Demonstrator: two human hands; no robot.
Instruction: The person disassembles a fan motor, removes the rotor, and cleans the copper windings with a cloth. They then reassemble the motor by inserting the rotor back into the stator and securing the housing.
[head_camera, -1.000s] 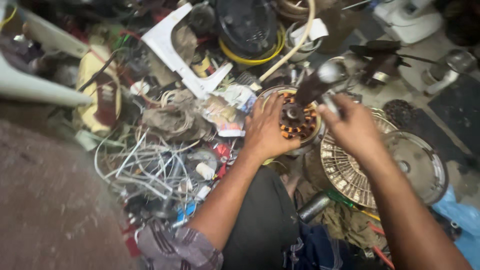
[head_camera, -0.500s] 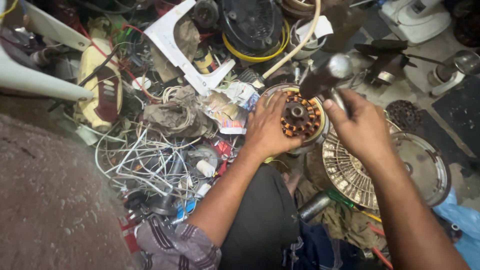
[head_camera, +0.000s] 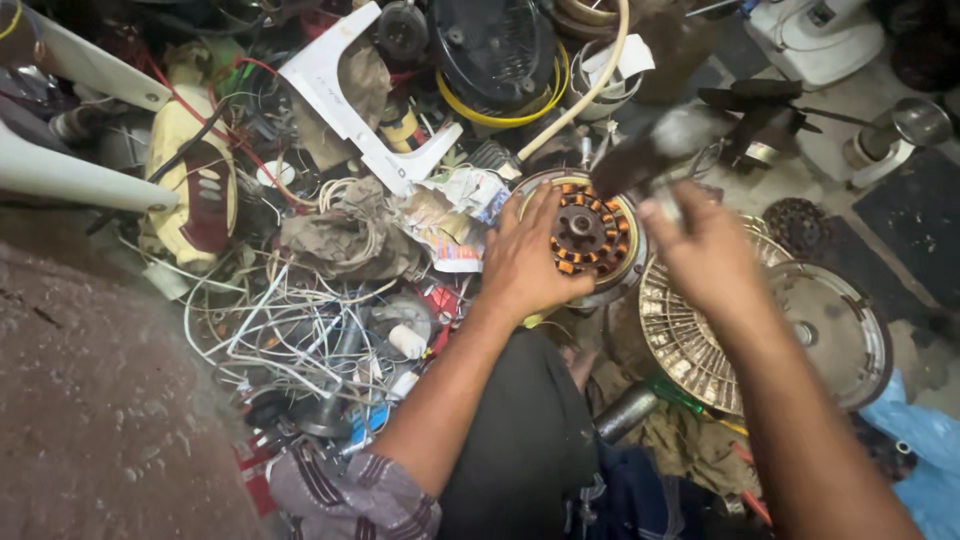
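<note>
My left hand (head_camera: 525, 262) rests flat on the left rim of a round fan motor stator (head_camera: 588, 232) with orange copper windings, holding it steady on the floor. My right hand (head_camera: 705, 252) is closed around the handle of a hammer (head_camera: 650, 152), whose dark, blurred head hangs just above the stator's upper right edge. A ribbed metal fan housing (head_camera: 690, 330) lies right of the stator, under my right wrist.
A tangle of white wires (head_camera: 290, 335) and scrap lies to the left. A white plastic bracket (head_camera: 345, 95) and a black fan base with yellow ring (head_camera: 500, 60) sit behind. A round metal cover (head_camera: 835, 330) lies at the right, a metal cylinder (head_camera: 625, 412) near my knee.
The hammer head has swung from above the stator's right side to higher and further right, blurred in motion. My left hand stays on the stator.
</note>
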